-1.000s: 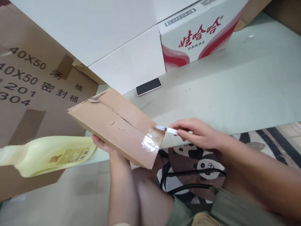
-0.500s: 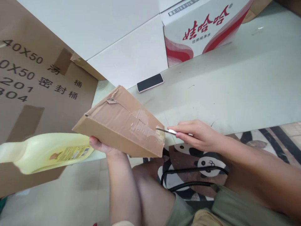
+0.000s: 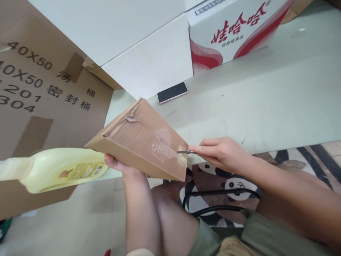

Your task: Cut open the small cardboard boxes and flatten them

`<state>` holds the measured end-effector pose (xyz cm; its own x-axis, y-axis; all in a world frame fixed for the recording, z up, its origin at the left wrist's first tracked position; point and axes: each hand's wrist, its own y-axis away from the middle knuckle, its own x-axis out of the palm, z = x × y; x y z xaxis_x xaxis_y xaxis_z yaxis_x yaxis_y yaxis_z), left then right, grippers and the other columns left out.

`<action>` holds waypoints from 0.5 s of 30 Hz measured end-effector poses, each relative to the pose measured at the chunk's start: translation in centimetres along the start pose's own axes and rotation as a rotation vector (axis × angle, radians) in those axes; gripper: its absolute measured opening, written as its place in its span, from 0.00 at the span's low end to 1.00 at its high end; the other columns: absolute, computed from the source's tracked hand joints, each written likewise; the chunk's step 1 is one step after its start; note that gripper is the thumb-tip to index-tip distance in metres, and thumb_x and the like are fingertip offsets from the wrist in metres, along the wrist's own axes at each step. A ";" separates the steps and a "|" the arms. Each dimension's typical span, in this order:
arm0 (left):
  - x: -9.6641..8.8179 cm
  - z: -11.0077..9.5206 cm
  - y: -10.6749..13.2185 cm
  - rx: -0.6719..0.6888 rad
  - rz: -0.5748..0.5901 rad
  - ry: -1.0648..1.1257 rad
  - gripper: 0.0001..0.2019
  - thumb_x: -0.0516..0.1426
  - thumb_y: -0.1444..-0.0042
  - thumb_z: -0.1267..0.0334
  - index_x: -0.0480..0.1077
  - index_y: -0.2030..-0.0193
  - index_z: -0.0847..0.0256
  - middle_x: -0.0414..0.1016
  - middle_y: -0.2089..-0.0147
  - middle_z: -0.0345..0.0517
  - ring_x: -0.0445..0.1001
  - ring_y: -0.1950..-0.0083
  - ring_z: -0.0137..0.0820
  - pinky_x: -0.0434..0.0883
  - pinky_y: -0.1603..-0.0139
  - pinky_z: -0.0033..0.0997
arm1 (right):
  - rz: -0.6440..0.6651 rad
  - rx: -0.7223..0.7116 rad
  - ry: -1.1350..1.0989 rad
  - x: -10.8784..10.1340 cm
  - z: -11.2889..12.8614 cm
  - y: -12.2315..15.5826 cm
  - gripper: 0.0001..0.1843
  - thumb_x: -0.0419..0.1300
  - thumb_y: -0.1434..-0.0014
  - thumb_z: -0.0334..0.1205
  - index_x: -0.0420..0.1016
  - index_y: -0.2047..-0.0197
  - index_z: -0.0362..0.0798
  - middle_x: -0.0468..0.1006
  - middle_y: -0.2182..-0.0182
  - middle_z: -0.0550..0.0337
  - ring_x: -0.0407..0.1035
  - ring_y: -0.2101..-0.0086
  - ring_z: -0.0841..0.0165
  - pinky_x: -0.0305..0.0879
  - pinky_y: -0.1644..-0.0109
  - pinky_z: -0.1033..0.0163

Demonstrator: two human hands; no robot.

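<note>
Carton point(image 3: 138, 142): tilted, in the middle of the frame
Left hand point(image 3: 121, 166): grip holding the carton's lower left side
Right hand point(image 3: 221, 152): grip narrow, pinching the knife point(image 3: 185, 152)
Knife: blade at the carton's right end
Phone point(image 3: 172, 92): flat on the tabletop point(image 3: 279, 92), upper centre
Bottle point(image 3: 53, 167): pale yellow, lower left

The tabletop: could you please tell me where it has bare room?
A largely bare patch lies right of the smartphone, between the Wahaha water carton and the right hand; it is crowded leftward, around the cardboard box and yellow bottle.
</note>
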<state>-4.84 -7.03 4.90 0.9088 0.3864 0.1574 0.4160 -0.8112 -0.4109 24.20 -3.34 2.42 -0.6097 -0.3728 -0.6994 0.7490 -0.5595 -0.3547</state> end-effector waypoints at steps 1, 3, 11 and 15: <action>0.0 0.0 0.0 0.002 0.008 -0.014 0.26 0.48 0.44 0.35 0.71 0.50 0.49 0.79 0.49 0.42 0.68 0.34 0.48 0.71 0.42 0.48 | -0.004 0.004 0.050 0.0 0.2 0.0 0.21 0.48 0.27 0.40 0.76 0.39 0.53 0.81 0.63 0.56 0.72 0.70 0.71 0.61 0.70 0.67; 0.1 0.1 0.1 0.005 0.019 -0.022 0.26 0.48 0.44 0.35 0.71 0.50 0.49 0.79 0.49 0.42 0.69 0.35 0.47 0.70 0.42 0.48 | 0.001 0.005 0.106 0.1 0.5 0.1 0.21 0.48 0.28 0.40 0.76 0.39 0.53 0.81 0.64 0.57 0.71 0.71 0.70 0.59 0.71 0.66; 0.2 1.1 0.5 -0.157 -0.140 0.220 0.25 0.59 0.51 0.39 0.76 0.54 0.55 0.81 0.51 0.45 0.73 0.41 0.47 0.72 0.47 0.42 | 0.126 0.071 0.095 1.1 0.7 0.0 0.21 0.52 0.31 0.38 0.75 0.38 0.55 0.79 0.67 0.59 0.68 0.74 0.73 0.55 0.71 0.68; -0.3 1.5 0.1 -0.161 -0.192 0.295 0.24 0.62 0.53 0.41 0.76 0.57 0.57 0.81 0.53 0.46 0.74 0.43 0.46 0.73 0.49 0.39 | 0.118 0.104 0.030 0.7 0.3 0.2 0.21 0.51 0.30 0.39 0.74 0.38 0.55 0.79 0.66 0.58 0.69 0.73 0.72 0.57 0.69 0.68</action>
<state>-5.16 -6.57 3.49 0.7743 0.4137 0.4789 0.5575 -0.8041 -0.2067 23.86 -3.88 2.07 -0.5102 -0.4192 -0.7510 0.7832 -0.5872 -0.2044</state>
